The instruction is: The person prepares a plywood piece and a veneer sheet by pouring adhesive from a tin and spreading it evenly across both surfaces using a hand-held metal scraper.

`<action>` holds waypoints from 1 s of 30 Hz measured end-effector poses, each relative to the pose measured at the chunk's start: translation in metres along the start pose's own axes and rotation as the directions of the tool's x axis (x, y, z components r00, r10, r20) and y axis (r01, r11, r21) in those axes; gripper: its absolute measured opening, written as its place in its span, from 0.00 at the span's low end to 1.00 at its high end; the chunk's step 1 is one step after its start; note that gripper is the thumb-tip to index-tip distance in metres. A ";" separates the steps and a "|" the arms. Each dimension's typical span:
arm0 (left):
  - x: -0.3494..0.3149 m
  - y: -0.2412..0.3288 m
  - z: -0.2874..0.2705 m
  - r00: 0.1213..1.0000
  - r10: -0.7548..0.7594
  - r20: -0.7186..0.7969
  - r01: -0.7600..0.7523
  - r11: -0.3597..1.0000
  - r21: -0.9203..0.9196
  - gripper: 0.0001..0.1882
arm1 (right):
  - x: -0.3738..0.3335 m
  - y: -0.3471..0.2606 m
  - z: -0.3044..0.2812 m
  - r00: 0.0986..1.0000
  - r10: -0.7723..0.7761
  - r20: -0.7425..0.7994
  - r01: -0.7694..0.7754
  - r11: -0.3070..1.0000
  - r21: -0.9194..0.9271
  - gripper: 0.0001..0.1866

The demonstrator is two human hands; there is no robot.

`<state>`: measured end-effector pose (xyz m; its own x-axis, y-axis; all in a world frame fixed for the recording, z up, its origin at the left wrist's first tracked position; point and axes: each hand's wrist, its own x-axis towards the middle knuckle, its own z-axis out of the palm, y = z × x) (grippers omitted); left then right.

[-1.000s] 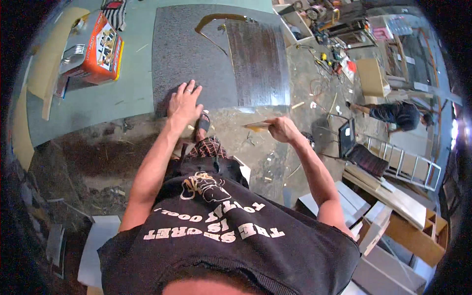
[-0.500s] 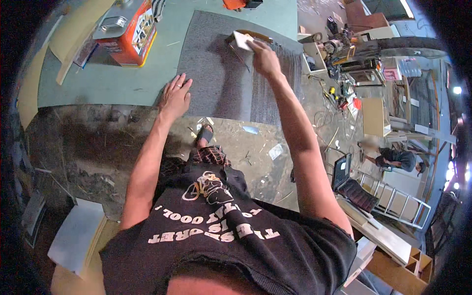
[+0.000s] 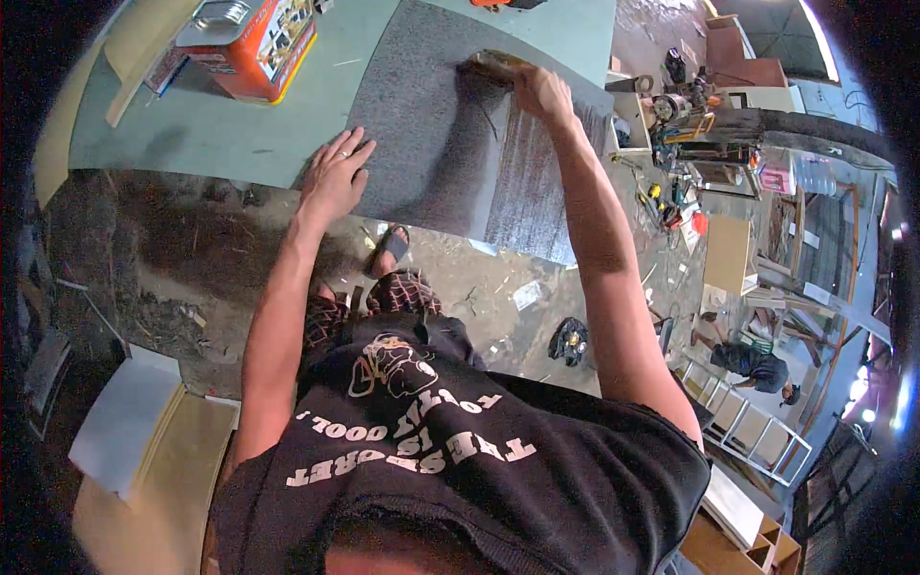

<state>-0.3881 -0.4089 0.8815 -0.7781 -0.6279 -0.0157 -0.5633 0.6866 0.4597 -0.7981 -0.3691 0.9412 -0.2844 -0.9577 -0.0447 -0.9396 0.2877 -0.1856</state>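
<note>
A dark grey sheet [image 3: 407, 125] lies on the pale green tabletop [image 3: 216, 144]. My right hand [image 3: 544, 96] is closed on a flat spreader [image 3: 494, 67] at the far part of this sheet. Much of the spreader is hidden by my fingers, and its brownish edge touches the surface. Below it, a streaked, shiny wet band [image 3: 537, 187] covers the sheet's right side. My left hand [image 3: 333, 177] rests flat with fingers apart at the sheet's left edge, holding nothing.
An orange-red metal can [image 3: 251, 48] stands at the far left of the table. Scraps litter the floor, with a black bag [image 3: 569, 342] lying there. To the right are a ladder [image 3: 747, 422], wooden boxes and another person [image 3: 757, 364].
My right hand has moved slightly right, and the spreader has tilted so its white face no longer shows. The view has shifted. My left hand stays at the sheet's edge.
</note>
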 end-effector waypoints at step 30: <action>-0.004 -0.050 -0.059 0.970 0.239 -0.042 -0.242 0.947 -0.211 0.21 | -0.037 -0.134 -0.015 0.993 -0.106 -0.056 0.107 0.994 0.026 0.22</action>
<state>-0.3402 -0.4622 0.9111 -0.8777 -0.4608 0.1319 -0.2865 0.7249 0.6265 -0.6650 -0.3721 0.9825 -0.1939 -0.9806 0.0301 -0.9594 0.1831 -0.2146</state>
